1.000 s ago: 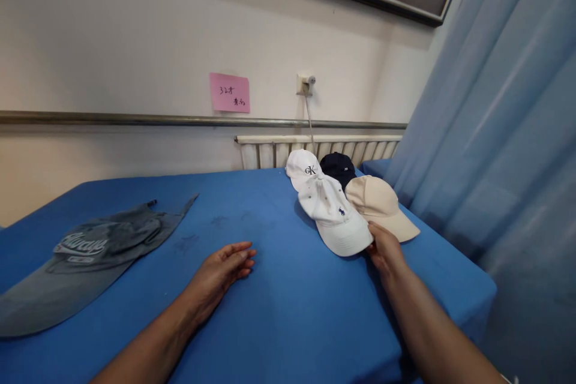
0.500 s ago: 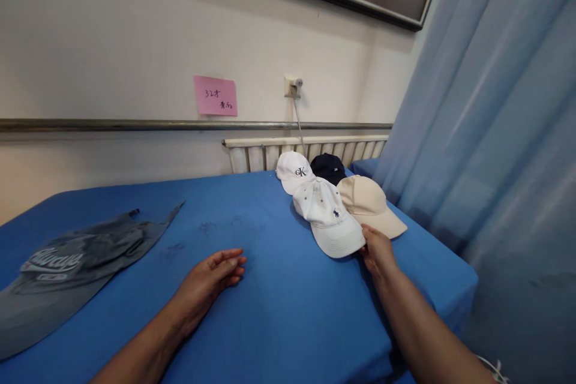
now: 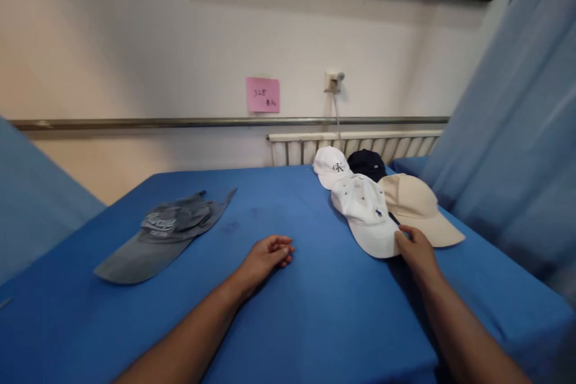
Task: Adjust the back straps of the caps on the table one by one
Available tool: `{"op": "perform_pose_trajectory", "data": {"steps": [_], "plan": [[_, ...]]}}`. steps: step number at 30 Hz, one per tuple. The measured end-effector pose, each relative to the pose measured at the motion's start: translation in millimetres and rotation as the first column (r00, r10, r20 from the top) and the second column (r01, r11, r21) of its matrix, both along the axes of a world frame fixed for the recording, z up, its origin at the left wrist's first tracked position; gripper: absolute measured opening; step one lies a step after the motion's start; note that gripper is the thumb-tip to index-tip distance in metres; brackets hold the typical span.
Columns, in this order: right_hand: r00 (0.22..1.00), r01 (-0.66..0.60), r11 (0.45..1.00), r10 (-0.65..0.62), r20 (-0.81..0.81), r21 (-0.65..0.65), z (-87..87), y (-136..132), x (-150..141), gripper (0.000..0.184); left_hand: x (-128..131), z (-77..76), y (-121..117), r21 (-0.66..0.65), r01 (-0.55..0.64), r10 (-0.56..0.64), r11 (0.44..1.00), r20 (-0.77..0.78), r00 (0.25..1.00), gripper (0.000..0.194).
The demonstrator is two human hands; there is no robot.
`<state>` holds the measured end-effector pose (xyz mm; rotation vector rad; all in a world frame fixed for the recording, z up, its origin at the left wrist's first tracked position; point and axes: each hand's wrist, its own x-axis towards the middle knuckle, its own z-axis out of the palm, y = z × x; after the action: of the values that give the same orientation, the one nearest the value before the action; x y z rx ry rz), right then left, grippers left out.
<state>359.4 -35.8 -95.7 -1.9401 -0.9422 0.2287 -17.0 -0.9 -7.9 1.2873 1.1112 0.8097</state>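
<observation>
My right hand pinches the brim edge of a white baseball cap with a small dark logo. Beside that cap lies a beige cap, its brim pointing right. Behind them are another white cap with dark letters and a navy cap, partly covered. Over the middle of the blue-covered bed, my left hand hovers or rests with loosely curled fingers and holds nothing. To its left a grey cap with white lettering lies flattened, its straps spread out.
A metal rail runs along the wall above a white radiator. A pink note is stuck on the wall near a socket with a hanging cord. Blue curtains hang at both sides; a framed picture is above.
The view has swung left, so everything sits further right in it. My right hand still grips the white cap's brim. The fingers of my left hand are a little more curled.
</observation>
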Motion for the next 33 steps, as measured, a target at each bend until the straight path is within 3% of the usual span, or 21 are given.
{"op": "perform_pose_trajectory", "data": {"steps": [2, 5, 8, 10, 11, 12, 15, 17, 20, 23, 26, 29, 33], "plan": [[1.0, -0.013, 0.997, 0.015, 0.027, -0.077, 0.0, -2.6, -1.1, 0.052, -0.7, -0.4, -1.6, 0.031, 0.007, -0.006, 0.999, -0.041, 0.999, 0.015], [0.987, 0.007, 0.996, 0.008, 0.16, -0.094, 9.5, -8.9, -12.6, 0.047, -12.6, 2.4, 6.4, 0.231, -0.049, 0.103, 0.972, -0.228, 0.968, 0.014], [0.952, -0.001, 0.999, -0.016, 0.305, 0.054, 27.3, -15.9, -37.8, 0.04, -42.9, 12.3, 25.9, 0.386, -0.158, 0.295, 0.909, -0.326, 0.898, 0.016], [0.931, -0.138, 0.975, 0.068, 0.358, 0.172, 41.8, -18.7, -62.3, 0.036, -71.1, 20.3, 41.1, 0.459, -0.247, 0.436, 0.854, -0.369, 0.821, 0.019], [0.916, -0.225, 0.951, 0.133, 0.379, 0.212, 49.3, -19.3, -76.9, 0.033, -85.8, 23.6, 48.0, 0.556, -0.273, 0.558, 0.785, -0.444, 0.701, 0.018], [0.898, -0.32, 0.916, 0.211, 0.387, 0.244, 56.7, -19.3, -92.8, 0.03, -99.8, 26.0, 54.0, 0.584, -0.279, 0.6, 0.762, -0.476, 0.644, 0.02], [0.807, -0.579, 0.774, 0.498, 0.318, 0.257, 74.3, -14.4, -146.1, 0.024, -131.9, 26.4, 66.1, 0.598, -0.264, 0.63, 0.757, -0.562, 0.535, 0.016], [0.734, -0.679, 0.694, 0.645, 0.215, 0.239, 78.3, -6.6, -181.4, 0.023, -142.3, 22.1, 71.1, 0.585, -0.228, 0.615, 0.779, -0.639, 0.463, 0.017], [0.639, -0.752, 0.612, 0.768, 0.041, 0.246, 68.6, 10.5, -221.1, 0.027, -146.5, 14.4, 78.6, 0.564, -0.163, 0.582, 0.809, -0.733, 0.352, 0.025], [0.601, -0.756, 0.599, 0.795, -0.082, 0.266, 47.7, 28.5, -235.1, 0.027, -147.3, 9.3, 88.4, 0.535, -0.111, 0.545, 0.837, -0.799, 0.255, 0.029], [0.563, -0.8, 0.568, 0.822, -0.084, 0.195, 31.5, 39.9, -228.0, 0.024, -149.3, 7.0, 98.4, 0.503, -0.067, 0.507, 0.862, -0.844, 0.176, 0.026], [0.53, -0.833, 0.538, 0.843, -0.088, 0.132, 27.4, 43.0, -215.6, 0.024, -150.0, 6.3, 104.7, 0.496, -0.032, 0.497, 0.867, -0.861, 0.113, 0.024], [0.502, -0.85, 0.513, 0.857, -0.113, 0.118, 30.9, 42.2, -208.4, 0.019, -143.0, 8.7, 103.6, 0.521, 0.053, 0.513, 0.852, -0.851, 0.11, 0.028]]}}
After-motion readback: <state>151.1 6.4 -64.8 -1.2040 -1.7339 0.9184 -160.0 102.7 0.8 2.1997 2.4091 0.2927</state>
